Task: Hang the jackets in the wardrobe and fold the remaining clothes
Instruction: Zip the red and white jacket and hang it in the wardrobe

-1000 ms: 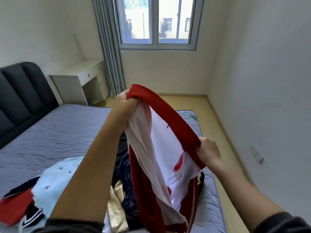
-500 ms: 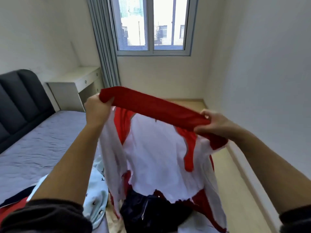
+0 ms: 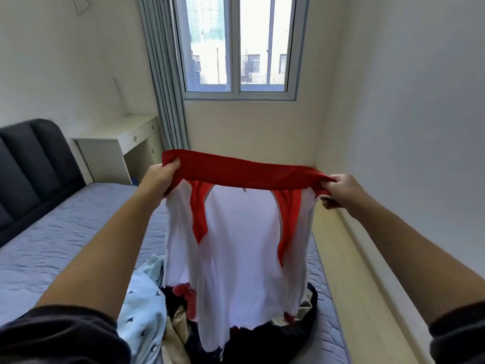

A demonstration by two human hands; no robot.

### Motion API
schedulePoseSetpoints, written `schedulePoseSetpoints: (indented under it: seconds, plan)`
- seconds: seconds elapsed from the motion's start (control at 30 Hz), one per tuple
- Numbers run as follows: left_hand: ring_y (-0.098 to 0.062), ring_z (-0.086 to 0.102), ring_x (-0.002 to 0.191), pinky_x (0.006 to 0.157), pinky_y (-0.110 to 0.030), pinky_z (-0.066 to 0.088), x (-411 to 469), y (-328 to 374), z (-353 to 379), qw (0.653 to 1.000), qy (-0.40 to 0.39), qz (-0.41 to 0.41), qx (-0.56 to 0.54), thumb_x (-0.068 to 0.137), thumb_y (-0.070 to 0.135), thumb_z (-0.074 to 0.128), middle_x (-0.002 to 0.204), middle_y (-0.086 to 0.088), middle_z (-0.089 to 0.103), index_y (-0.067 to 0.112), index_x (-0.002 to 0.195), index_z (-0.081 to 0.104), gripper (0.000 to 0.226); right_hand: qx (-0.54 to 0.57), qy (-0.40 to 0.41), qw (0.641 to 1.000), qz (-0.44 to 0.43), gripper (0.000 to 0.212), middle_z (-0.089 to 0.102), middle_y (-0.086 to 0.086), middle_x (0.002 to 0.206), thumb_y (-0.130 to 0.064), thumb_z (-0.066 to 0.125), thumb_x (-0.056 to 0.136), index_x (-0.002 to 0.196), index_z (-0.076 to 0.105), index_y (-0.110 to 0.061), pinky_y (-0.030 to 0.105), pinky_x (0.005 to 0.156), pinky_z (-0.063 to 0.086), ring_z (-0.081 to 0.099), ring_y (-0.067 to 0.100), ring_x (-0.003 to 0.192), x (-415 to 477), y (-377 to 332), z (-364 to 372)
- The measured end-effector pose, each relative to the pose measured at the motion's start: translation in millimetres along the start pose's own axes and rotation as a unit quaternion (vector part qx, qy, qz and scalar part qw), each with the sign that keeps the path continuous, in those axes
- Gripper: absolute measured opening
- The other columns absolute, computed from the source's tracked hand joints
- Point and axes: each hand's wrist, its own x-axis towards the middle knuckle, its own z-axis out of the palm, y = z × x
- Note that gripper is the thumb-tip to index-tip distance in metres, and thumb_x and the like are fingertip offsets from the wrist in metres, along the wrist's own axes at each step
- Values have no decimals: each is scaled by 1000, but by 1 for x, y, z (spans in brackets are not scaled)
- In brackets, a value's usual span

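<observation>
Held taut across centre frame: red-and-white jacket (image 3: 241,245), left grip (image 3: 160,179) and right grip (image 3: 341,189) each pinching its red band. Partly hiding clothes pile (image 3: 141,311) on bed (image 3: 65,232), lower centre.

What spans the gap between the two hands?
Head view: the red fabric band of the red-and-white garment stretches from the left hand to the right hand.
</observation>
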Motion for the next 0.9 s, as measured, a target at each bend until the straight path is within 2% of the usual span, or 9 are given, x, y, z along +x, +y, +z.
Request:
schedulePoseSetpoints:
  seconds: [0.17, 0.23, 0.3, 0.4, 0.53, 0.63, 0.7, 0.8, 0.9]
  plan:
    - [-31, 61, 99, 82, -38, 49, -7, 14, -1, 995, -65, -64, 28, 96, 27, 53, 105, -17, 64, 0, 118, 58, 35, -20, -9, 999, -33, 18, 58, 15, 67, -4, 44, 97, 101, 60, 2, 23, 39, 51, 54, 18, 41, -6, -26, 3]
    - [-26, 63, 88, 75, -36, 51, -16, 13, -1, 979, -161, -123, -19, 94, 20, 55, 99, -14, 65, 0, 123, 53, 35, 66, -84, 994, -9, 18, 54, 14, 62, -1, 42, 97, 106, 57, 3, 21, 36, 48, 51, 13, 35, -16, -30, 5]
    - [-21, 63, 76, 62, -32, 52, -23, 18, -1, 965, -208, -134, -84, 92, 18, 55, 86, -10, 63, 3, 118, 52, 30, 159, -144, 977, 2, 17, 55, 14, 58, 3, 41, 96, 101, 56, 7, 22, 37, 48, 52, 14, 35, -28, -40, 9]
    - [-13, 60, 50, 46, -23, 50, -30, 34, -5, 959, -220, -112, -140, 91, 16, 48, 59, -4, 59, 8, 89, 52, 9, 236, -201, 951, 1, 20, 60, 16, 59, 1, 38, 93, 87, 57, 7, 25, 43, 52, 60, 18, 44, -42, -62, 8]
    - [-12, 61, 47, 44, -22, 50, -36, 53, -4, 962, -224, -77, -139, 90, 20, 53, 62, -4, 57, 11, 86, 51, 10, 303, -237, 923, -2, 50, 66, 10, 55, -5, 37, 92, 55, 69, -3, 24, 48, 55, 66, 15, 49, -40, -89, -5]
    - [-15, 63, 58, 46, -22, 50, -22, 50, 11, 972, -165, -74, -148, 85, 19, 63, 76, -6, 60, 10, 97, 55, 17, 307, -240, 921, 5, 53, 67, 7, 56, -7, 37, 91, 48, 69, -7, 23, 51, 55, 66, 13, 50, -22, -98, -3]
    - [-16, 61, 64, 45, -22, 50, -6, 40, 30, 976, -130, -89, -151, 86, 17, 64, 82, -8, 60, 8, 100, 56, 19, 275, -227, 933, 45, 50, 67, 9, 56, -6, 37, 90, 53, 69, -3, 23, 50, 55, 67, 13, 51, 0, -91, 13]
    - [-19, 60, 65, 44, -30, 51, 21, 14, 66, 975, -111, -139, -133, 92, 17, 59, 78, -10, 57, 7, 92, 53, 11, 206, -173, 957, 109, 24, 65, 13, 56, 1, 39, 90, 77, 59, 6, 28, 47, 56, 66, 18, 49, 34, -62, 58]
    - [-23, 59, 65, 45, -35, 53, 50, -14, 102, 968, -102, -197, -115, 98, 17, 51, 79, -13, 56, 5, 85, 50, 18, 151, -102, 973, 143, 18, 60, 14, 65, 6, 42, 90, 76, 53, 0, 30, 47, 57, 63, 20, 55, 73, -27, 101]
